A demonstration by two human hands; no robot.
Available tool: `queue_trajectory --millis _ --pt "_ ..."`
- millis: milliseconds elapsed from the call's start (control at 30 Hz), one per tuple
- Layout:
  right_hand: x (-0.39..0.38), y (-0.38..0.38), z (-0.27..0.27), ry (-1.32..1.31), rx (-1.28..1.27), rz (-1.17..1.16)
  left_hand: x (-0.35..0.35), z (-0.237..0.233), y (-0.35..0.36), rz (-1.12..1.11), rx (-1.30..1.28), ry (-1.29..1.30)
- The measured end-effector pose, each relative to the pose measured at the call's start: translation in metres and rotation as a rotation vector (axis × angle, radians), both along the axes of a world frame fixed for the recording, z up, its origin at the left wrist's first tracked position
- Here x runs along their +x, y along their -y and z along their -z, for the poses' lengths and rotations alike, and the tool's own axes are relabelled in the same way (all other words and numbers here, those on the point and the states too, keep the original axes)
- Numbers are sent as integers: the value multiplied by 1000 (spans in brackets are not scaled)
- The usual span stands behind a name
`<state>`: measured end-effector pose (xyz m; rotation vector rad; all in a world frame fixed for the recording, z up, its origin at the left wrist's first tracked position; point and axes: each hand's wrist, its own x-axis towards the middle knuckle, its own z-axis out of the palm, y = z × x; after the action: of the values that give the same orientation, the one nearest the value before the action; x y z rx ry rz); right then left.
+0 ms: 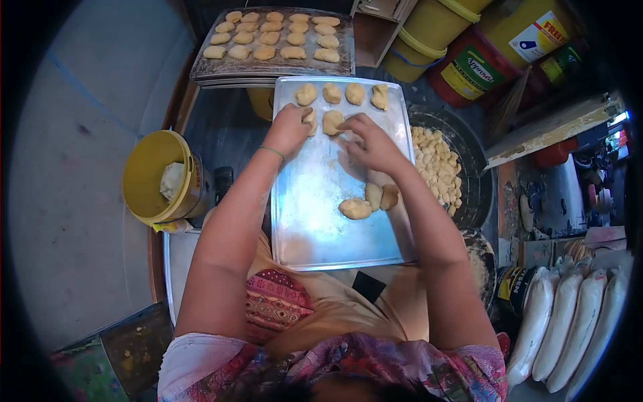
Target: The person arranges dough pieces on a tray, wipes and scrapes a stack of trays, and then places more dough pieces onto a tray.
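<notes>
"Silver metal tray (301, 221), head view. Where's the dough?"

"On it. Top row: four dough pieces (355, 94). Below them, left dough piece (311, 122) at the left hand (289, 132), right dough piece (332, 122) at the right hand (372, 145). Lower right, three loose lumps (355, 208) bunched together, next to the right forearm."

"Left grip?"

"Fingers curled together, fingertips against the left piece. They partly cover it, so can't tell if it's a full pinch."

"Right?"

"Fingers bent, somewhat spread. Foremost finger touches the right edge of its piece, no pinch. Rest hang above bare metal."

"Surroundings?"

"Dark round pan (477, 194) right of the metal tray, heaped with small dough chunks (435, 164). Upper tray (345, 63) beyond the far edge, rows of shaped pieces (270, 38) on it. Yellow bucket (142, 177) off to the left, pale crumpled item (172, 181) inside, too unclear to name."
</notes>
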<state>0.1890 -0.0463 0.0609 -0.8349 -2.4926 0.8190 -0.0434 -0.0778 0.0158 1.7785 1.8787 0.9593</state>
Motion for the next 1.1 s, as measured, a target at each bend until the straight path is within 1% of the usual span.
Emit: queue_trajectory --millis 33,67,133,167,233,267,333,367,400,467,533,567,667,700,800,867,900,933,967,1000,1100 --pt "12 8 -19 186 -143 11 -1 -5 2 24 -47 -32" --pt "22 17 -30 370 -284 24 2 -11 5 -6 -57 -48" --pt "39 40 -29 610 -210 -116 15 -22 10 -65 -68 -79" --pt "44 46 -30 730 -169 -185 22 -22 12 -61 43 -175" --pt "47 42 -33 645 -172 -232 35 -18 14 -59 270 -364" --pt "46 38 -33 600 -173 -259 40 -12 12 -4 281 -388" --pt "46 21 -28 256 -213 16 49 7 8 102 297 -439" --pt "44 10 -22 82 -235 152 51 15 7 85 318 -460" --pt "38 -5 -12 -114 -199 245 52 15 9 81 301 -447" --pt "25 -24 0 -192 -64 381 53 11 10 81 273 -427" --pt "16 -42 57 -79 172 300 53 10 11 84 264 -414" --pt "15 -47 73 -20 291 258 53 10 11 84 261 -407" --pt "21 -15 46 250 546 259 54 13 11 68 242 -452" --pt "28 -12 48 141 467 347 53 14 10 72 248 -455" --pt "70 19 -9 104 -259 277 51 16 10 78 237 -471" --pt "91 40 -15 413 -300 173 53 13 10 84 204 -501" --pt "99 52 -17 565 -318 124 56 12 12 78 231 -504" --pt "100 63 -15 518 -264 113 60 11 14 70 262 -508" --pt "101 62 -15 478 -256 41 63 9 15 58 295 -513" --pt "101 58 -15 436 -246 -34 68 9 16 106 285 -517" --pt "94 24 -3 174 -171 220 79 10 22 215 246 -539"
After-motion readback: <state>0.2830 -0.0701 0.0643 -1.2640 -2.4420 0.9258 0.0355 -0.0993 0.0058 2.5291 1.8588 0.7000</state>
